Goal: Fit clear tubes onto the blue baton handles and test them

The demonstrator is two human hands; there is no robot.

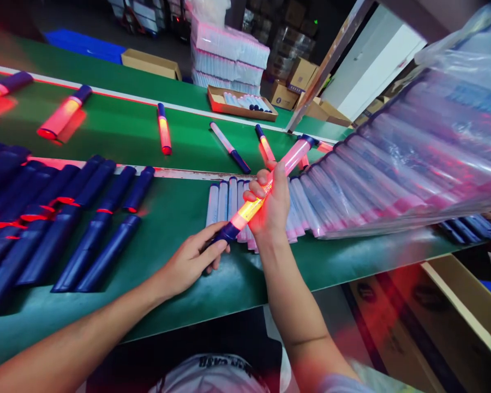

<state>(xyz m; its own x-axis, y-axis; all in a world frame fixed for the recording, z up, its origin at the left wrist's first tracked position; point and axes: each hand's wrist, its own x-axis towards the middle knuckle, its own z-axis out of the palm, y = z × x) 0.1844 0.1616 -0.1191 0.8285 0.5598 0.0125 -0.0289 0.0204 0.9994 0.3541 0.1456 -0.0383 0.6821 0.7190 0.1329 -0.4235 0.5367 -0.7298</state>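
Note:
A lit glow stick (pixel 245 210) with a clear tube and dark blue handle slants up to the right between my hands. My left hand (pixel 200 254) is closed around its blue handle at the lower end. Higher up, the fingers of my right hand (pixel 276 202) wrap round the glowing red and yellow tube. Behind and below the right hand lies a row of clear tubes (pixel 229 199) with pink ends, partly covered by that hand. To the left, many dark blue handles (pixel 98 245) are laid side by side on the green table (pixel 167 295).
Several lit sticks (pixel 163 131) lie on the green belt (pixel 123 136) beyond a white rail. A large plastic-wrapped stack of tubes (pixel 413 147) rises at the right. Across the belt are a shallow cardboard tray (pixel 241 113) and wrapped bundles (pixel 231 52). A slanted metal post (pixel 329 65) stands behind.

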